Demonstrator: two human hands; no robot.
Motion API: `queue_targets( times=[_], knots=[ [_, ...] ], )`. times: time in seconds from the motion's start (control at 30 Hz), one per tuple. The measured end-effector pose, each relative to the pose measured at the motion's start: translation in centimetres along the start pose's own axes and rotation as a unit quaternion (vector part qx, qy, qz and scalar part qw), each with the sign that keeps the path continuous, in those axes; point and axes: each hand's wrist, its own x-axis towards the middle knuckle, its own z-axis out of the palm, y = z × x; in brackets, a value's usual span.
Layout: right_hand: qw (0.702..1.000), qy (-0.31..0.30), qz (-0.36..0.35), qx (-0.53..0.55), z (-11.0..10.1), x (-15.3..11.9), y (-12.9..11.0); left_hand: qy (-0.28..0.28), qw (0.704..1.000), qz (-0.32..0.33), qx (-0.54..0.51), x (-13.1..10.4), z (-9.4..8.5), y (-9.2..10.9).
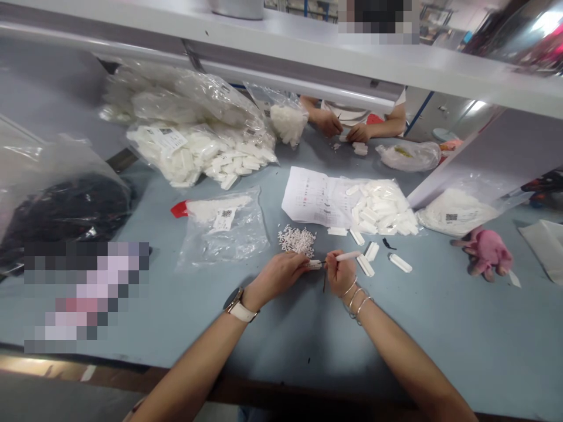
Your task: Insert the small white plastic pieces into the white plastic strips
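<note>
My left hand, with a watch at the wrist, pinches a small white plastic piece just below a pile of tiny white parts. My right hand, with bracelets at the wrist, is closed on a tool with a white handle; its thin dark tip is at the right end of the white piece. Several loose white pieces lie to the right of my right hand. A printed sheet and a clear bag of white pieces lie beyond.
Large bags of white parts fill the back left. A flat clear bag lies left of the pile, a pink glove at the right. Under the shelf, another person's hands work across the table.
</note>
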Motion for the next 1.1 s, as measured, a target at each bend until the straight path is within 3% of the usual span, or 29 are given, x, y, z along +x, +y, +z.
queue_targets(
  times=[0.2, 0.3, 0.4, 0.63, 1.1],
  knots=[
    [0.992, 0.033, -0.106, -0.063, 0.02, 0.10, -0.02, 0.002, 1.000, -0.001, 0.000, 0.03, -0.09, 0.15],
    [0.989, 0.009, -0.129, -0.074, 0.05, 0.09, -0.07, 0.009, 1.000, 0.001, -0.004, 0.01, -0.01, 0.13],
    [0.990, -0.001, -0.124, -0.060, 0.01, -0.08, -0.06, 0.012, 1.000, 0.002, -0.004, 0.02, -0.02, 0.18],
    [0.996, 0.041, -0.075, -0.023, -0.12, -0.42, 0.09, 0.010, 1.000, 0.006, 0.002, 0.13, -0.26, 0.45],
    [0.989, 0.054, -0.123, -0.061, -0.21, 0.16, -0.53, 0.005, 1.000, -0.003, 0.002, 0.08, -0.13, 0.34]
  ],
)
